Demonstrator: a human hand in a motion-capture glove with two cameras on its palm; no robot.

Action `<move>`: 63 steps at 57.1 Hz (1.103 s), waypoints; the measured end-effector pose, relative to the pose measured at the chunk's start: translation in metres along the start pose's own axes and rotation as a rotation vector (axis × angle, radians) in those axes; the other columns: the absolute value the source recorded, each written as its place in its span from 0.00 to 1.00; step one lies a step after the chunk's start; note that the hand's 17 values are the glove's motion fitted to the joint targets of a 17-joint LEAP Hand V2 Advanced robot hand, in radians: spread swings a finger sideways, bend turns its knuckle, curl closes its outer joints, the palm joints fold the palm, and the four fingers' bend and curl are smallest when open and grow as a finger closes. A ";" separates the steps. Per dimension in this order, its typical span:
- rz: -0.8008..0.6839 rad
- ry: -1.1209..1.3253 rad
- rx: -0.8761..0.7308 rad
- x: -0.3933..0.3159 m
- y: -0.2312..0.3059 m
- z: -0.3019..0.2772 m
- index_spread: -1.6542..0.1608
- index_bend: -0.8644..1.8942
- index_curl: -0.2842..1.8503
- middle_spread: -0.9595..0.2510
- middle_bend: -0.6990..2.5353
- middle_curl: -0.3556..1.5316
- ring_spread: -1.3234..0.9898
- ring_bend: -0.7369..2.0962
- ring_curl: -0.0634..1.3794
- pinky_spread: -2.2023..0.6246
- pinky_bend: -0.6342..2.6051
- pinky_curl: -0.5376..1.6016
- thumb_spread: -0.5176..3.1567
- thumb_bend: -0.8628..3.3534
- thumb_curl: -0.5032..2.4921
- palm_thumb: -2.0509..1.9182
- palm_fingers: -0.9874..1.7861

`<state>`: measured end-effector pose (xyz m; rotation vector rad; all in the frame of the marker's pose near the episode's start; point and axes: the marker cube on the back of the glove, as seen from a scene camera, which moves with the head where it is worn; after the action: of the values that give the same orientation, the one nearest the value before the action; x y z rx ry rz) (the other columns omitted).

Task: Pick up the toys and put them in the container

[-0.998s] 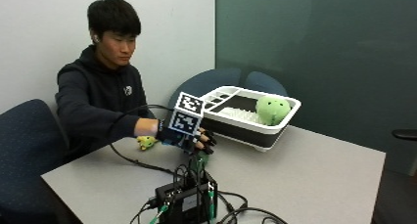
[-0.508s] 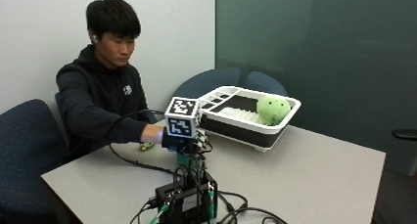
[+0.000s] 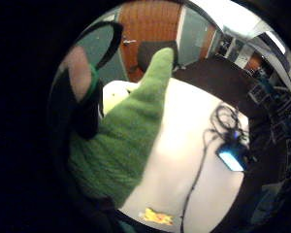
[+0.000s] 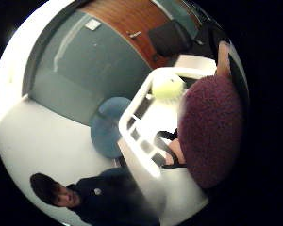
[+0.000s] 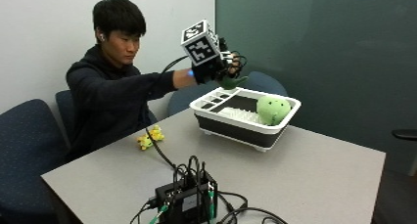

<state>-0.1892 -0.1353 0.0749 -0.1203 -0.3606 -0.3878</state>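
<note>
Grey table [image 5: 312,170], teal wall behind. Gloved right hand [image 5: 218,70] is raised over the white container [image 5: 224,122], fingers curled round a green-and-maroon plush toy [image 5: 232,80]. Green round toy [image 5: 272,109] lies inside; yellow toy [image 5: 150,138] remains on the table. Judged about one-third done. Thumb-side palm view alone shows the held toy's maroon part [image 4: 210,129].

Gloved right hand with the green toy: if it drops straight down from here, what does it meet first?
Most likely the container: the right hand, gripping the green toy, hangs above its slotted end, away from the green plush already inside. Depth is uncertain from this view.
</note>
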 end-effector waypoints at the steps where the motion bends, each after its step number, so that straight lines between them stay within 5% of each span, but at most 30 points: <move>1: 0.004 0.003 0.000 -0.002 -0.005 0.005 0.71 0.65 0.60 0.54 0.60 0.74 0.37 0.75 0.65 0.65 0.51 0.55 0.30 0.21 0.46 0.66 0.56; 9: 0.085 0.039 -0.185 -0.010 -0.021 0.056 0.72 0.58 0.61 0.55 0.57 0.73 0.39 0.75 0.64 0.68 0.51 0.56 0.31 0.21 0.47 0.66 0.41; 11: 0.105 0.050 -0.227 -0.005 -0.021 0.063 0.73 0.54 0.59 0.57 0.56 0.71 0.40 0.70 0.62 0.70 0.51 0.56 0.35 0.20 0.46 0.64 0.34; 12: 0.112 0.054 -0.239 -0.002 -0.021 0.065 0.73 0.52 0.57 0.59 0.51 0.68 0.42 0.64 0.59 0.71 0.51 0.55 0.37 0.19 0.45 0.62 0.22; 15: 0.114 0.048 -0.254 0.002 -0.015 0.068 0.73 0.47 0.53 0.63 0.42 0.63 0.45 0.53 0.54 0.73 0.52 0.54 0.40 0.18 0.42 0.59 0.13; 30: 0.065 0.079 -0.474 0.052 0.082 -0.005 0.75 0.36 0.40 0.73 0.28 0.49 0.53 0.31 0.36 0.78 0.41 0.46 0.46 0.20 0.35 0.54 0.26; 50: 0.026 0.253 -0.892 0.090 0.267 -0.020 0.76 0.37 0.34 0.76 0.25 0.42 0.56 0.29 0.24 0.79 0.38 0.44 0.48 0.20 0.31 0.55 0.26; 63: -0.021 0.301 -0.989 0.108 0.314 0.019 0.77 0.37 0.32 0.78 0.25 0.37 0.57 0.30 0.19 0.79 0.37 0.43 0.48 0.20 0.30 0.57 0.25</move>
<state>0.0205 0.1191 0.1182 -1.0121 0.1563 -0.5697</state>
